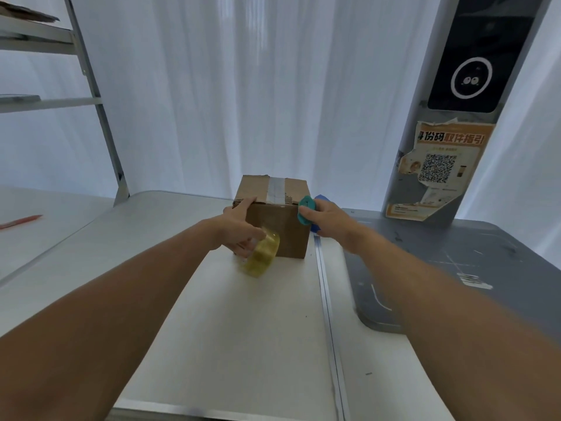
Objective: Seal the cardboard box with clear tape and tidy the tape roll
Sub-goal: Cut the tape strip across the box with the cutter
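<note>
A small brown cardboard box [274,218] sits upright on the white table [243,314], flaps closed, with a strip of clear tape [277,189] running along its top seam. The yellowish, see-through tape roll [262,253] stands on edge against the box's near face, apparently just touching it.

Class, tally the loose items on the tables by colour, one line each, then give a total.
Brown: 1, the cardboard box
Yellowish clear: 1, the tape roll
Teal: 1, the small tool
Red: 1, the pen
Total: 4

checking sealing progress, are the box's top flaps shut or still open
Shut. The cardboard box has its top flaps lying flat, with a strip of clear tape running across the top seam.
</note>
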### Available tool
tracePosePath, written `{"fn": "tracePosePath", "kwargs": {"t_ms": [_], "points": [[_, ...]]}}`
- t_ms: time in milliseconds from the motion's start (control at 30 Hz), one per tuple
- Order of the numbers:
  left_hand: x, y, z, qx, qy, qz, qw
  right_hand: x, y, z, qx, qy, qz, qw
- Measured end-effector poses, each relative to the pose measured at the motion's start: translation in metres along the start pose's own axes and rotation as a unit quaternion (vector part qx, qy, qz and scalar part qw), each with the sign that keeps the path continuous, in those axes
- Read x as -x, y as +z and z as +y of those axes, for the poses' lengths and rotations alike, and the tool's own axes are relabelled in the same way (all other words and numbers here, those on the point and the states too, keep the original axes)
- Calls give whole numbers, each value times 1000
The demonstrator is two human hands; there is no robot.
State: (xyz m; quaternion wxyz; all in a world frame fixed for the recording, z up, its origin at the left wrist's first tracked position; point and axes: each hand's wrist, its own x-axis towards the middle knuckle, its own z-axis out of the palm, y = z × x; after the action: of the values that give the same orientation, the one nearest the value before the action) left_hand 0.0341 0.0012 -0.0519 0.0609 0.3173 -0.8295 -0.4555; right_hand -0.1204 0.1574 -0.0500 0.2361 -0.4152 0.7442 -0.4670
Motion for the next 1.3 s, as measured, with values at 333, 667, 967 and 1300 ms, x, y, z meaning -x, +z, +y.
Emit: {"fn": "tracePosePath", "kwargs": {"t_ms": [333, 667, 967, 1300], "points": [[6, -10, -10, -16, -5, -31, 999, -1, 1, 3, 49, -11, 4, 999], [6, 10, 5, 24, 30, -108, 993, 1, 3, 2, 82, -15, 12, 996], [7, 10, 4, 2, 20, -115, 993, 1, 3, 6, 100, -35, 12, 994], [2, 12, 4, -19, 43, -105, 993, -2, 5, 10, 106, -47, 24, 993]]}}
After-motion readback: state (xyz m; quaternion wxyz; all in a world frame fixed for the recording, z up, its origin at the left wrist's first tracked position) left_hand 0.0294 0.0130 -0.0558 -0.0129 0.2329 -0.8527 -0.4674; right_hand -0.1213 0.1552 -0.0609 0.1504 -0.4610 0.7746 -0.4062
